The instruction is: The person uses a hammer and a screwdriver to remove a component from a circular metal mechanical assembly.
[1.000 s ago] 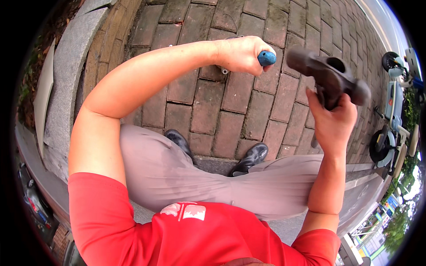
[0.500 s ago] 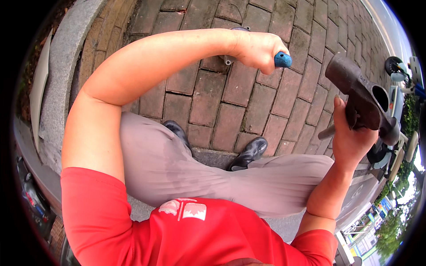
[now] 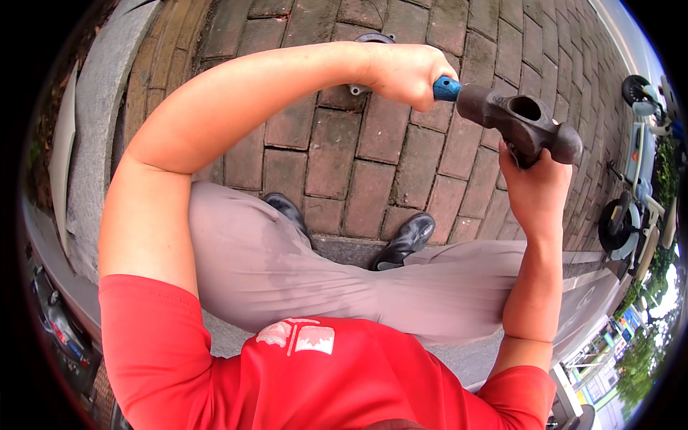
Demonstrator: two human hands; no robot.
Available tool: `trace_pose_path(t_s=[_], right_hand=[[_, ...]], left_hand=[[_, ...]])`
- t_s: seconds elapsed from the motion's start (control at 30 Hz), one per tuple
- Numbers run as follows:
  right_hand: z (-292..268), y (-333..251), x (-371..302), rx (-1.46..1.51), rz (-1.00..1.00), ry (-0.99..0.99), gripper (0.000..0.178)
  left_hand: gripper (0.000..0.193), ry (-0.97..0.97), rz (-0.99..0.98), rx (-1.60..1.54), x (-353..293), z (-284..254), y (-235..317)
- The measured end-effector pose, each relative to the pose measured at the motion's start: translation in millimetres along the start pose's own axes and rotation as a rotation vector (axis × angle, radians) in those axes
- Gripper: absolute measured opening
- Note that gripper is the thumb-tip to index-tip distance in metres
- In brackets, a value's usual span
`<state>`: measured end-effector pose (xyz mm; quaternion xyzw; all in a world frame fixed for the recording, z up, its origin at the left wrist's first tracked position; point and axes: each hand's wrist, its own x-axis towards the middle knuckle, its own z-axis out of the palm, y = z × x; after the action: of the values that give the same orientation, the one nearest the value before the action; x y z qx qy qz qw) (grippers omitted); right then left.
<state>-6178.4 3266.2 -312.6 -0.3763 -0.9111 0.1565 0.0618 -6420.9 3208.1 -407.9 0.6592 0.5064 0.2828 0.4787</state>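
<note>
My left hand (image 3: pixel 410 74) is closed round a blue tool handle (image 3: pixel 446 89) with a small hole in its end, like a screwdriver's. Its shaft is hidden by the hand. In my right hand (image 3: pixel 541 188) is a dark, rusty ball-peen hammer (image 3: pixel 494 109), gripped close to its head, with the open eye showing on top. The hammer's flat face is against the end of the blue handle, or very nearly so. Beneath my left wrist, a round metal part (image 3: pixel 374 37) on the paving is mostly covered by the forearm.
Reddish brick paving (image 3: pixel 337 161) spreads in front of my black boots (image 3: pixel 407 240). A stone kerb (image 3: pixel 97 122) runs along the left. On the right stand parked scooters (image 3: pixel 634 193). I sit with my knees apart, in grey trousers (image 3: pixel 287 265).
The hammer has swung left, from well apart to the end of the blue handle. My left hand and the handle have shifted slightly left and up.
</note>
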Motion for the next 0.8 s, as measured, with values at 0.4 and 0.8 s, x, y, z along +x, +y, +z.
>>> trace_pose_path(t_s=[0.4, 0.8], right_hand=[[0, -9, -7, -0.006, 0.041, 0.038, 0.027], [-2, -4, -17, 0.07, 0.121, 0.09, 0.031]], left_hand=[[0.012, 0.035, 0.063, 0.017, -1, 5, -4], [0.013, -0.005, 0.027, 0.031, -3, 8, 1]])
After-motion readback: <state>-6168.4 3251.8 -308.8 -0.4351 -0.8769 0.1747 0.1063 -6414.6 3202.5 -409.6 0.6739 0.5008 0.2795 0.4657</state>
